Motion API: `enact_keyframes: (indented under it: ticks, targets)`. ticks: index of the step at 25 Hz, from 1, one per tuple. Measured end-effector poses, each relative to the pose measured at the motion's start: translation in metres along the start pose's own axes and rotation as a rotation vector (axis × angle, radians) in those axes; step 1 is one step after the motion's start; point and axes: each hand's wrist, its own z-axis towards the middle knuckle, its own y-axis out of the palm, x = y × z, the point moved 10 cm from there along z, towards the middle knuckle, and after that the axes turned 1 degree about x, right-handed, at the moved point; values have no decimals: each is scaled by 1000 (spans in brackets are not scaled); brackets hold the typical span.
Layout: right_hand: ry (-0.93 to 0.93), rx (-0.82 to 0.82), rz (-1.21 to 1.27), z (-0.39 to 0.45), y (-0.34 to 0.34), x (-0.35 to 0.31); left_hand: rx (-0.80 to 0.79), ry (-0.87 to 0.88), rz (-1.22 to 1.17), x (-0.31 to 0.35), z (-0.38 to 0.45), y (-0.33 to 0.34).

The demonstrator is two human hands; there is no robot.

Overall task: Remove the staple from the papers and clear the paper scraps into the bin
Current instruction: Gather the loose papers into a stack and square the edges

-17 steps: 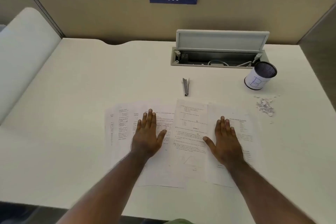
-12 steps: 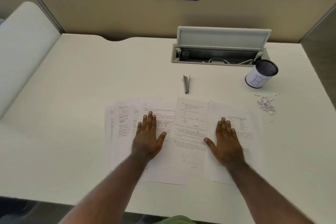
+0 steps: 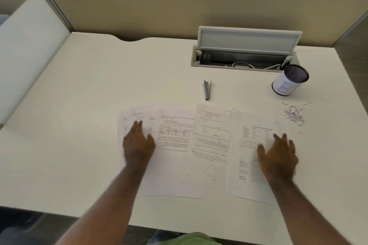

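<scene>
Papers [image 3: 211,145] are lying fanned out across the near half of the desk [image 3: 99,89], several printed sheets overlapping one another like a loose hand of cards. From where I'm standing they are looking separated rather than bound, which suggests the staple is already out, though I cannot make out a staple anywhere, in the sheets or on the desk. The left hand [image 3: 137,143] is resting flat on the leftmost sheets, fingers spread and gripping nothing; the right hand [image 3: 278,155] is lying open-palmed on the rightmost sheet, also holding nothing. Both are a little blurred, so I'm not reading more into them than that.

Just beyond the papers, the staple remover [image 3: 207,89] is sitting by itself on the desk, untouched by either hand. Off to the right, the paper scraps [image 3: 294,113] are lying in a small scattered heap, just past the right edge of the sheets and near the right hand's fingertips. The bin [image 3: 289,80], a small mesh cup wrapped in white paper, is standing a little beyond the scraps.

So I'm judging the first part as likely finished and the clearing as not yet begun: the scraps are waiting on the desk, none visibly in the bin.
</scene>
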Motion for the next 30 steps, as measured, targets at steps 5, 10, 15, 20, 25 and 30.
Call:
enact_keyframes:
  ticks: [5,10,15,20,25,30]
  targets:
    - [322,-127,46,5,5,60,-154,-594,89,-82,6,-16]
    - [335,-170,41,7,8,62,-206,-646,15,-86,10,-7]
    - [304,-183,42,5,5,50,-211,-592,-34,-71,13,-2]
    - [257,-206,19,0,10,35,-211,-498,-7,-46,11,1]
    - [230,-203,18,-7,13,20,-234,-390,-109,-17,1,13]
    - [183,-203,0,-13,14,4,-312,-377,-368,5,-8,22]
